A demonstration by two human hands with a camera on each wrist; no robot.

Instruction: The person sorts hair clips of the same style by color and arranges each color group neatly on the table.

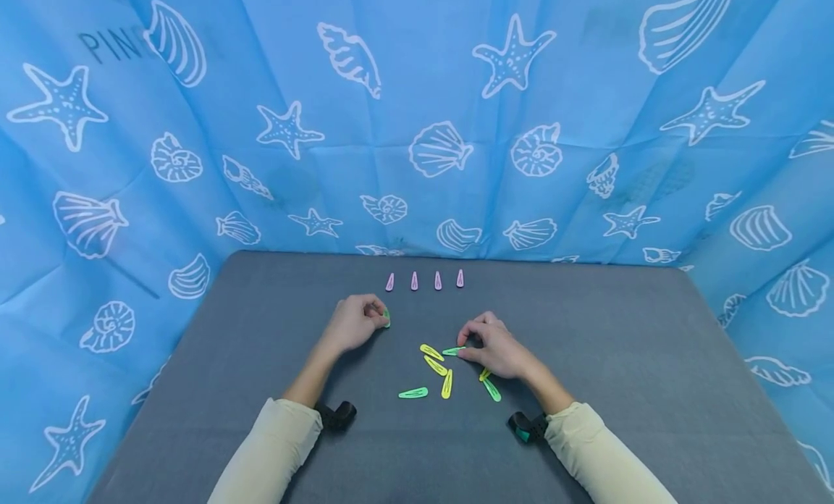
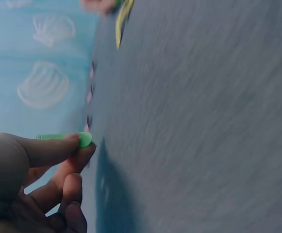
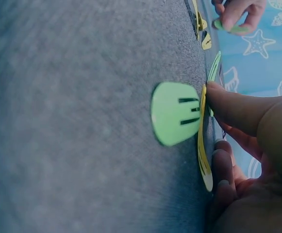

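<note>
My left hand (image 1: 355,321) pinches a green snap hair clip (image 2: 85,140) between thumb and fingertips, held up off the table in the left wrist view. Over to the right, my right hand (image 1: 496,347) has thumb and forefinger on the end of another green hair clip (image 1: 453,351), which lies beside the yellow hair clips (image 1: 435,365). One more yellow clip (image 3: 205,145) and a green clip (image 3: 175,114) overlap under the right hand. Nearer me, a separate green clip (image 1: 413,392) lies flat.
Several pink hair clips (image 1: 414,281) stand in a spaced row toward the far edge of the grey table (image 1: 586,316). Behind hangs a blue curtain (image 1: 404,91) with white shells and starfish. Each wrist wears a black camera mount (image 1: 336,416).
</note>
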